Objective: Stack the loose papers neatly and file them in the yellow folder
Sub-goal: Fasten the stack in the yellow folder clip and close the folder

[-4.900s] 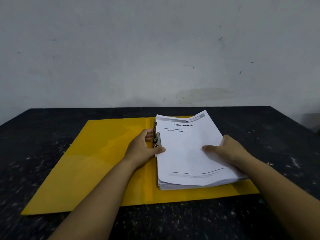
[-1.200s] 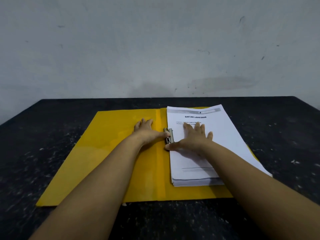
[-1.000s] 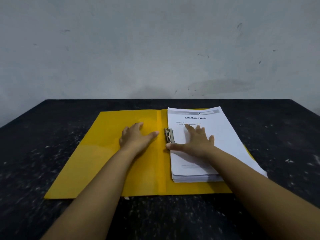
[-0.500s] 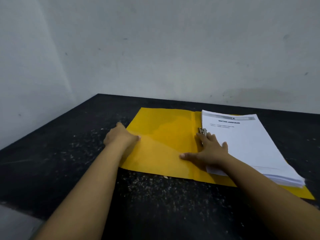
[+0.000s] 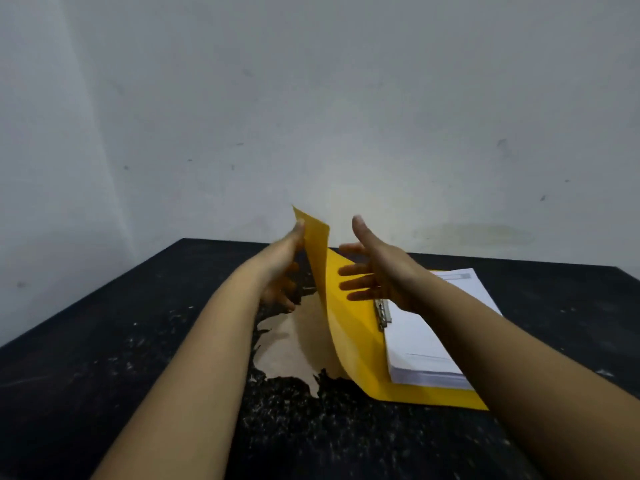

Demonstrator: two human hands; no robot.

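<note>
On a black table (image 5: 104, 358), the left hand (image 5: 282, 261) grips the raised front cover of the yellow folder (image 5: 349, 327) by its edge, the right hand (image 5: 377, 271) hovers beside with fingers (image 5: 353, 284) spread, holding nothing, and the stack of papers (image 5: 426, 337) lies clipped inside.

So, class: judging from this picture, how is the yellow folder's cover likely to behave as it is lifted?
The yellow folder cover probably flexes: it curves where the left hand lifts it. Likely light, held by one edge. The paper stack probably anchors the other half.
</note>
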